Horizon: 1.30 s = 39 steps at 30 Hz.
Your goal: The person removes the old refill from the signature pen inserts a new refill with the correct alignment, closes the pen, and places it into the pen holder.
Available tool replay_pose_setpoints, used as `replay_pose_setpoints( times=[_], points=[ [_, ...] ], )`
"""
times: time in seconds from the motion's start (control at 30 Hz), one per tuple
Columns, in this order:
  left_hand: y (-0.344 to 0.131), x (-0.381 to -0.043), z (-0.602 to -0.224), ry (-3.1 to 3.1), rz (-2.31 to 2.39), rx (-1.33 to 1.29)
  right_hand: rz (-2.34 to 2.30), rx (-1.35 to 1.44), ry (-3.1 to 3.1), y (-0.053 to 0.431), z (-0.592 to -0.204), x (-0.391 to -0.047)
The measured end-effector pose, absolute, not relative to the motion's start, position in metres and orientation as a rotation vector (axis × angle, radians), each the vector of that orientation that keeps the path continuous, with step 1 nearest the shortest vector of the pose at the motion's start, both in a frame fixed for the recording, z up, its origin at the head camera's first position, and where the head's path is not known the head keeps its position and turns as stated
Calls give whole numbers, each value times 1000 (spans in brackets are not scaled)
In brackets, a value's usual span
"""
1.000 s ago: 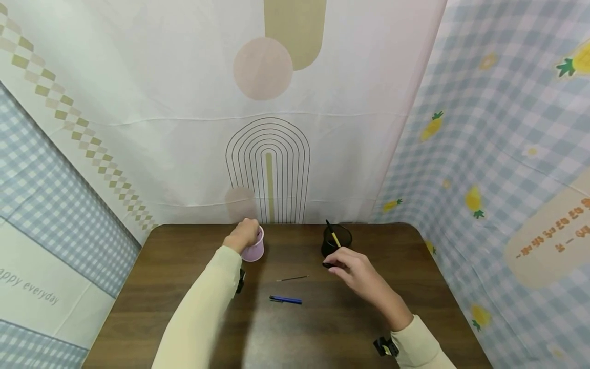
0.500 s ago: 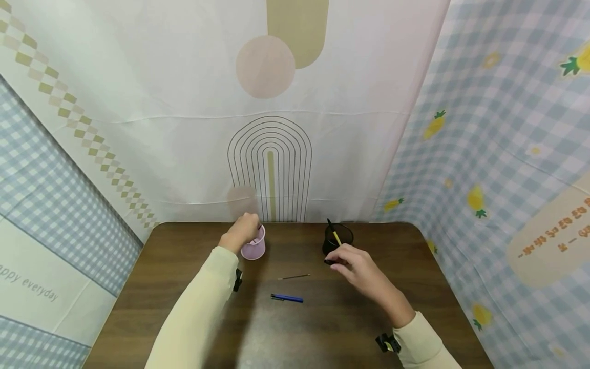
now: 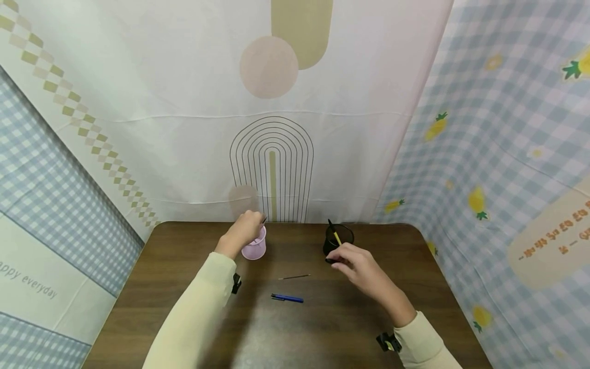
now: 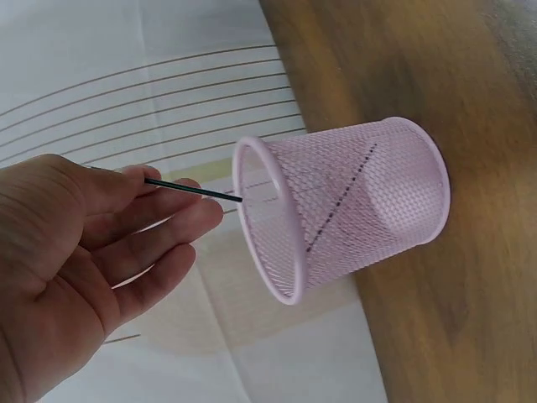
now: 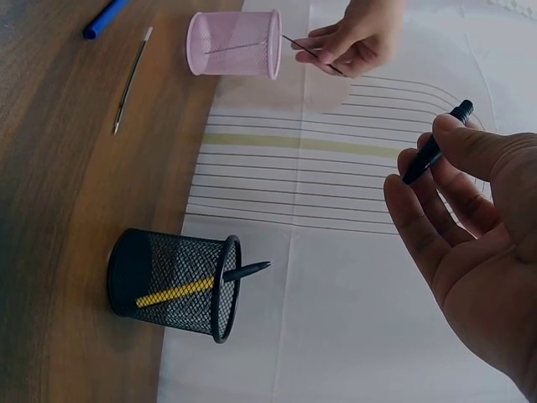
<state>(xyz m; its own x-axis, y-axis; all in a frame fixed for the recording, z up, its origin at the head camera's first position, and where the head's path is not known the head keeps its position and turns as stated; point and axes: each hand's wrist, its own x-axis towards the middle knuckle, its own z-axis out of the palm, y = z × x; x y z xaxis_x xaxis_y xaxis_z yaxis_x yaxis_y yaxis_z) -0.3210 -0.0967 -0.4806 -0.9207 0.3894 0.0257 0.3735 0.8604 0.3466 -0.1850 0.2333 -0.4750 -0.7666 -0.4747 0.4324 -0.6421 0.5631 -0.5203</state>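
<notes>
Refill (image 4: pixel 193 190) in left hand (image 4: pixel 59 252), fingers pinching it, presumably leaving the tip free toward pink cup (image 4: pixel 336 260); right hand (image 5: pixel 491 277) pinches black piece (image 5: pixel 424 159) aloft.

Thin dk rod (image 4: pixel 195 190), tilted, tip nr upright pink mesh cup (image 4: pixel 365 220); short tapered blk pen pc (image 5: pixel 430 156), slanted.

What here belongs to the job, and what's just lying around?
Seemingly in the job:
thin dark rod, pinched by the left hand
black pen piece, pinched by the right hand
pink mesh cup
black mesh cup

Lying about, untouched:
blue pen
slim refill
</notes>
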Motion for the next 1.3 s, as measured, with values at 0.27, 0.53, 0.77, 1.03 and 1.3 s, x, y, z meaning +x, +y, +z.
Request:
replay_pose_setpoints(
  times=[0.27,0.53,0.77,1.03,1.3],
  points=[
    [-92,-309,-473,3065,580,774,1010,917,-2563,234,-475,-185],
    [-84,-291,-470,3097,634,891,1001,929,-2529,235,-474,-185],
    [-79,-276,-471,3172,617,926,974,903,-2553,236,-471,-185],
    [-78,-265,-476,3354,613,1126,952,908,-2540,237,-469,-188],
    [-74,-258,-477,3358,672,1375,926,914,-2526,239,-469,-192]
  ],
)
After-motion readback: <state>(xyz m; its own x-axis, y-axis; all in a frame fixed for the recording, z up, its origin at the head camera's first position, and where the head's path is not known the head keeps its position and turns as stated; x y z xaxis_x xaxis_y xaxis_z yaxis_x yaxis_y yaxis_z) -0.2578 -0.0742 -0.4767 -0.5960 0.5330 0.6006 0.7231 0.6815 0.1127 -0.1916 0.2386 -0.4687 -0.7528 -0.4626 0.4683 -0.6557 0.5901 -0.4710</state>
